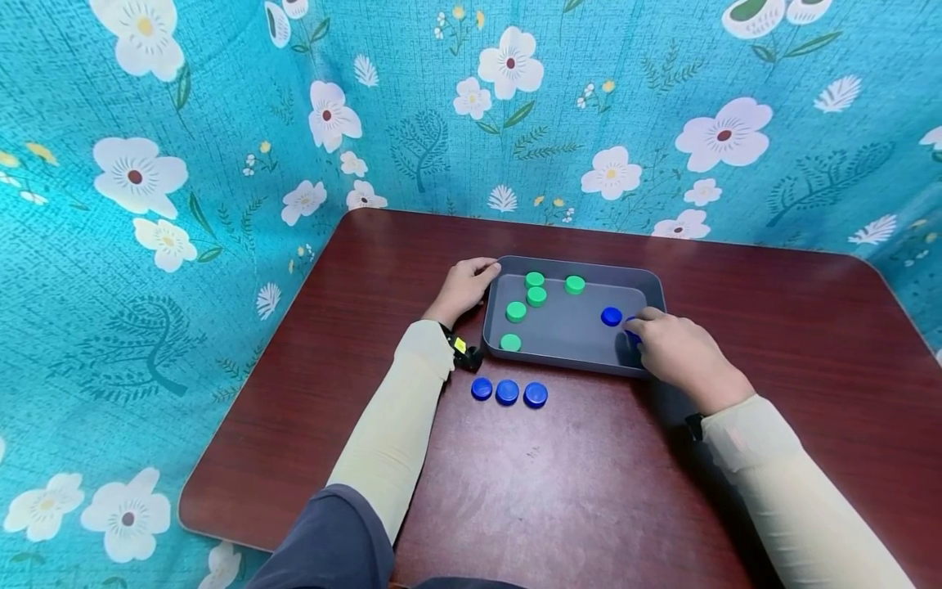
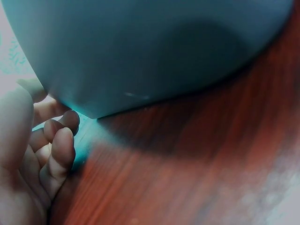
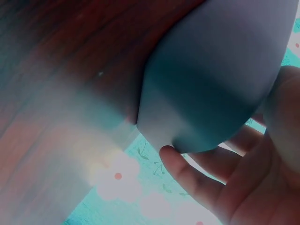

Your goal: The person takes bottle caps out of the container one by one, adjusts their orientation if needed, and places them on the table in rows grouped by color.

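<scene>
A shallow grey tray (image 1: 567, 323) lies on the table, with several green bottle caps (image 1: 536, 296) scattered over its left and middle part. My left hand (image 1: 465, 288) holds the tray's left rim near the far corner; in the left wrist view its fingers (image 2: 63, 150) curl beside the tray wall. At the tray's right end, my right hand (image 1: 680, 352) reaches over the rim and pinches a blue bottle cap (image 1: 631, 330), mostly hidden by the fingertips. Just left of it another blue cap (image 1: 612, 316) lies in the tray. The right wrist view shows the tray's outer wall (image 3: 211, 79), not the cap.
Three blue caps (image 1: 507, 393) sit in a row on the brown table (image 1: 530, 474), in front of the tray's near left side. A blue floral curtain (image 1: 441, 106) hangs behind the table and along its left side.
</scene>
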`<control>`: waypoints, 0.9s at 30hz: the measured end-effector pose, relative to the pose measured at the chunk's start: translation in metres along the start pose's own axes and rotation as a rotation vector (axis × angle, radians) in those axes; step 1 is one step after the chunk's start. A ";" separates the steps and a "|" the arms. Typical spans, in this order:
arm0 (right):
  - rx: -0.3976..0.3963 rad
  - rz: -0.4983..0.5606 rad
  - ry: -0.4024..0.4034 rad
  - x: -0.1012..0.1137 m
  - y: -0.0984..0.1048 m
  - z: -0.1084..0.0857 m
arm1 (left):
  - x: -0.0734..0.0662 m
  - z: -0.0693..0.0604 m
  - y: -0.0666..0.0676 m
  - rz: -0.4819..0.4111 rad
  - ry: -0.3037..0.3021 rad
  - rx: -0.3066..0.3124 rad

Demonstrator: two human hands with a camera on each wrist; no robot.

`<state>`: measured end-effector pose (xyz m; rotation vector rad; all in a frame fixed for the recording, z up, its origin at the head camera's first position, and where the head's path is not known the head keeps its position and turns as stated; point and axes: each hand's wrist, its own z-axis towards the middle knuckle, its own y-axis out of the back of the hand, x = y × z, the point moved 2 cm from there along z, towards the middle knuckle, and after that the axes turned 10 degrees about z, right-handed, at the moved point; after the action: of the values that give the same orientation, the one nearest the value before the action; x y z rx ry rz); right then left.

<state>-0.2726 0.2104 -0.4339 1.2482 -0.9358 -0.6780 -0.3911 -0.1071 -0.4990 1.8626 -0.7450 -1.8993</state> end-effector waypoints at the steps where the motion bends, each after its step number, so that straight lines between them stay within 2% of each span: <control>1: -0.008 -0.007 0.004 0.000 0.000 0.000 | 0.000 0.000 0.000 0.003 -0.002 -0.001; 8: -0.037 -0.033 0.057 -0.002 -0.004 -0.001 | 0.000 0.000 0.000 0.012 -0.015 -0.007; 14: -0.056 0.001 0.043 -0.005 -0.005 -0.001 | 0.001 0.001 -0.001 0.001 -0.012 -0.005; 21: -0.004 0.034 -0.006 -0.007 -0.003 -0.002 | 0.001 0.000 -0.001 0.009 -0.013 -0.005; 27: -0.072 0.030 0.025 -0.008 -0.002 -0.004 | 0.000 0.000 -0.001 0.014 -0.021 -0.014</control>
<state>-0.2730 0.2186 -0.4376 1.1749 -0.8999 -0.6654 -0.3912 -0.1063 -0.4995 1.8272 -0.7474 -1.9140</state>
